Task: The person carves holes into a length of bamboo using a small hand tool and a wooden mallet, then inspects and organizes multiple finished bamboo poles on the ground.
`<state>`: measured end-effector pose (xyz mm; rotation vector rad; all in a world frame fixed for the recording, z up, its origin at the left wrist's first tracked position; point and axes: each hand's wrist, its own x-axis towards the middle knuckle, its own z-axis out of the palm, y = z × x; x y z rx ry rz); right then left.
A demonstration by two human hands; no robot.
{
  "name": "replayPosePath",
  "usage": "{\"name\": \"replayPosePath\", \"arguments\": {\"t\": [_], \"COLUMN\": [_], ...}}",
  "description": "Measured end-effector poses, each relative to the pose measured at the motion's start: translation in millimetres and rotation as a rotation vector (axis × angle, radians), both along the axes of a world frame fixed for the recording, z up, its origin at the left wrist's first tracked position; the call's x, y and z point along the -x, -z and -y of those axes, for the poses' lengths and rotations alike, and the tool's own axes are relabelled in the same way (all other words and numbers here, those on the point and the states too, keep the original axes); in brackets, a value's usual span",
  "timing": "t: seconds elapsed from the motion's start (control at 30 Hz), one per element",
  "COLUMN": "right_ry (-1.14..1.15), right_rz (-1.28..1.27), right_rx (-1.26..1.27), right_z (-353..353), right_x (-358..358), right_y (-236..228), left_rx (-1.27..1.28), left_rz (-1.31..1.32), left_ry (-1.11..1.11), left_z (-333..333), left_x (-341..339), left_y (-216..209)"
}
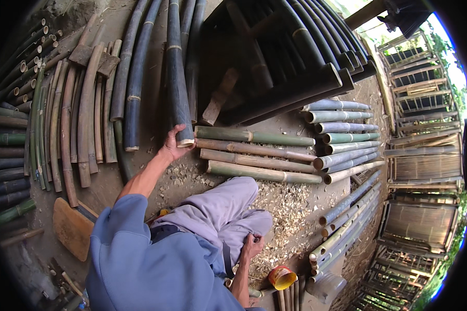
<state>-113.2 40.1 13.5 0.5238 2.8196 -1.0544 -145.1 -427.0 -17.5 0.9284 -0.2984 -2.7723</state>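
Observation:
My left hand (174, 145) reaches forward and grips the cut lower end of a thick dark bamboo pole (177, 78), which runs away from me among other dark poles. My right hand (252, 243) rests on my pale purple trouser leg (218, 207) by the hip, with nothing in it. I sit on the ground in a blue shirt.
Three green bamboo lengths (254, 153) lie just right of the left hand. Cut poles (342, 136) are stacked at right, with bamboo frames (425, 166) beyond. Wood chips (290, 207) cover the ground. A wooden board (72, 228) lies at left, an orange cup (282, 277) near my right side.

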Motion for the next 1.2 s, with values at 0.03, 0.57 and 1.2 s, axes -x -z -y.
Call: {"name": "replayPosePath", "arguments": {"t": [0.03, 0.57, 1.2], "right_ry": [-0.061, -0.048, -0.012], "right_rz": [-0.129, -0.059, -0.069], "right_rx": [-0.096, -0.095, -0.099], "right_z": [2, 6, 4], "right_x": [-1, 1, 2], "right_y": [-1, -4, 2], "left_rx": [-0.067, 0.426, 0.861], "left_rz": [-0.065, 0.552, 0.85], "left_ry": [0.005, 0.039, -0.03], "left_z": [-9, -61, -79], "left_x": [4, 45, 80], "left_y": [-1, 6, -6]}}
